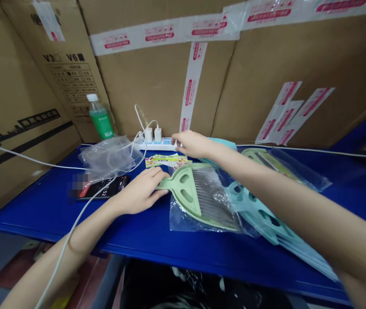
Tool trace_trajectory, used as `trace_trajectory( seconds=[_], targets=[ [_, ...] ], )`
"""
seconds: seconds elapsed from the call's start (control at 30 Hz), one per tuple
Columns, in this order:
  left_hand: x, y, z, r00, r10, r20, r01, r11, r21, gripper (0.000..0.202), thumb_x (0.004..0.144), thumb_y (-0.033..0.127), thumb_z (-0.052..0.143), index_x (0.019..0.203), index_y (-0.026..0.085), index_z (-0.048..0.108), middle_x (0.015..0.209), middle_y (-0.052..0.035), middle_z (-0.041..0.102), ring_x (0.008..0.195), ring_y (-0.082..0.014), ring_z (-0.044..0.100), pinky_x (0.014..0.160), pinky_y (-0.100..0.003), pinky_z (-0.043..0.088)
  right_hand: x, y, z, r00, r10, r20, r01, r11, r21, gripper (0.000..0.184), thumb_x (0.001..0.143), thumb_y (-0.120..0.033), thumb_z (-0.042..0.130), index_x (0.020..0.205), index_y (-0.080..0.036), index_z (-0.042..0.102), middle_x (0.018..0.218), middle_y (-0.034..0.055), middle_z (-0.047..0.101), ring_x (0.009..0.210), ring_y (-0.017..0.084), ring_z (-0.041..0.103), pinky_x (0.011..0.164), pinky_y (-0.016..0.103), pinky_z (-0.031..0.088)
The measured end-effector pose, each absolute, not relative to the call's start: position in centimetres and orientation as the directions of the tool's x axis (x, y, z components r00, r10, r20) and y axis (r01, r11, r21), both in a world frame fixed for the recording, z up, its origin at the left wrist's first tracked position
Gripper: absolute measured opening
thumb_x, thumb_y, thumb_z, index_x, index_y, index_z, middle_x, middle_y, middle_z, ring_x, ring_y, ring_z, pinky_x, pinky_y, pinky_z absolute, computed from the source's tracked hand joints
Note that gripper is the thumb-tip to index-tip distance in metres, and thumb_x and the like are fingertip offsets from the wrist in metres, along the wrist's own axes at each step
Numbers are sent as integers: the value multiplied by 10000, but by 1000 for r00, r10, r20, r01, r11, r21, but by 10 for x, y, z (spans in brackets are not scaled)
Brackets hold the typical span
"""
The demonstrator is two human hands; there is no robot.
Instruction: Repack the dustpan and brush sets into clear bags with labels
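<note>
My left hand point(142, 191) grips the handle end of a pale green plastic comb point(189, 191) with metal teeth, which lies partly inside a clear plastic bag point(202, 214) on the blue table point(157, 240). My right hand point(192, 143) reaches farther back, its fingers curled down over the printed paper labels point(166, 160) next to the white power strip point(157, 143); I cannot make out whether it holds one. Under my right forearm lie light blue combs point(260, 214) in a stack, and another green comb point(266, 161) in a bag sits behind them.
A green liquid bottle point(101, 118) stands at the back left. Crumpled clear bags point(108, 159) lie beside a phone point(101, 189). White cables point(73, 223) cross the table and my left arm. Taped cardboard boxes point(266, 77) wall in the back and left.
</note>
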State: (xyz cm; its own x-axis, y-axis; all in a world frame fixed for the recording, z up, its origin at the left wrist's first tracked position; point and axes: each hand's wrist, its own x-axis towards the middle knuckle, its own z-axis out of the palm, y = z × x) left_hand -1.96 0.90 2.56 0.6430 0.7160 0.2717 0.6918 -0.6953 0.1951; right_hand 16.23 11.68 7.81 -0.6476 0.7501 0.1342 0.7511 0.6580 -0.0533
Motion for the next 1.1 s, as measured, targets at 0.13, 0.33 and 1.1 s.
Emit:
trace_trajectory(
  seconds=[0.13,0.33,1.1],
  targets=[
    [-28,12,34,603,720,344,713,-680,172,247,958,316,413,1118,155,508,1059,-108,591,1022,-254,552,899,-420,473,210,86,82,-574,784,235,760,617,-203,175,871,-159,471,948,-170,627,687,39,649,659,189,611,654,328,452],
    [-33,16,40,540,721,434,730,-658,185,270,960,354,415,1126,163,507,1038,-93,592,986,-233,560,865,-406,490,261,52,52,-402,916,20,530,250,-810,425,887,-337,507,1271,-160,474,655,-22,605,523,151,571,540,317,503],
    [-9,7,19,777,132,615,452,-797,-400,274,999,163,403,1119,224,642,925,-9,750,893,-137,639,789,-297,499,263,34,15,-470,874,-123,-77,-179,-981,356,857,-358,618,1191,-252,549,1126,70,703,962,210,688,784,339,579]
  ],
)
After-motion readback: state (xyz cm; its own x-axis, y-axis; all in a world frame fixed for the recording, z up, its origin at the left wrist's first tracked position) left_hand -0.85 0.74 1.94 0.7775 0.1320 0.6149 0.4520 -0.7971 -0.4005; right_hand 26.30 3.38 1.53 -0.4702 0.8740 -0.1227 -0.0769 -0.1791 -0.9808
